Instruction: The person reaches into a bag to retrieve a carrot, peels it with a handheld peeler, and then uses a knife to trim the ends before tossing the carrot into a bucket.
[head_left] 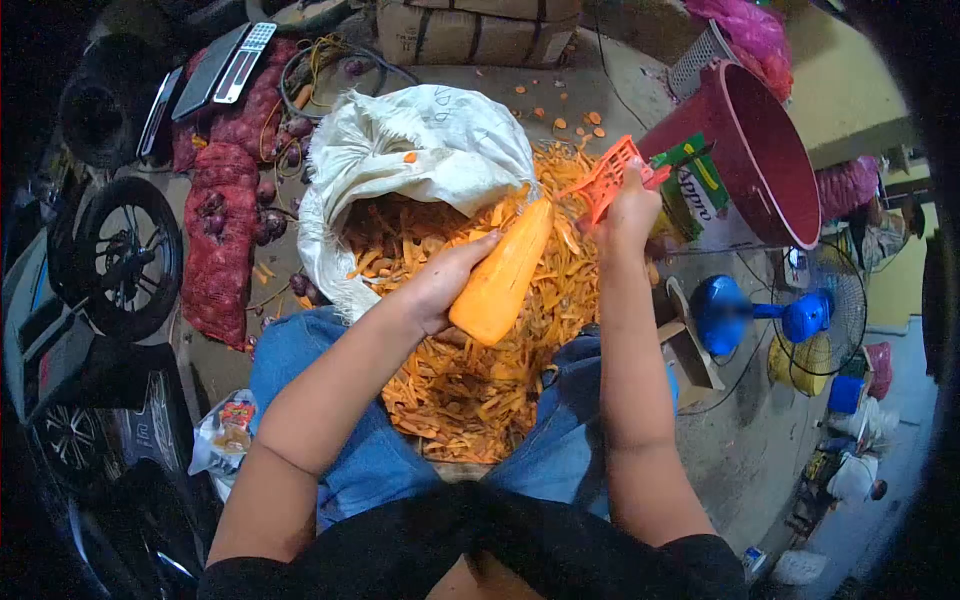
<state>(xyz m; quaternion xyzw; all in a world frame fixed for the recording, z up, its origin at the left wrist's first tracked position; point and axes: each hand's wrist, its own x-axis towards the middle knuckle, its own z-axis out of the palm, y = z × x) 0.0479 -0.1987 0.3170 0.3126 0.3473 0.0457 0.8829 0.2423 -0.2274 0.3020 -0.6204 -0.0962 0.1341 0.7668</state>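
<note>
My left hand [445, 285] is wrapped round the thick lower part of a peeled orange carrot [505, 275], its narrow end pointing up and away from me. Just right of the carrot's tip, my right hand [630, 215] grips an orange-red plastic peeler [608, 180] with a slotted body. The peeler looks apart from the carrot; its blade is too blurred to make out. Below both hands, a heap of carrot peelings [465, 395] lies between my knees. More peelings fill the mouth of a white woven sack [430, 125] lying beyond my left hand.
A large dark-red bucket [765, 150] lies tilted at the right. Red net bags of onions [217, 240] lie at the left, near a motorbike wheel [128, 260]. Carrot slices [594, 118] are scattered behind the sack. A fan [835, 300] stands farther right.
</note>
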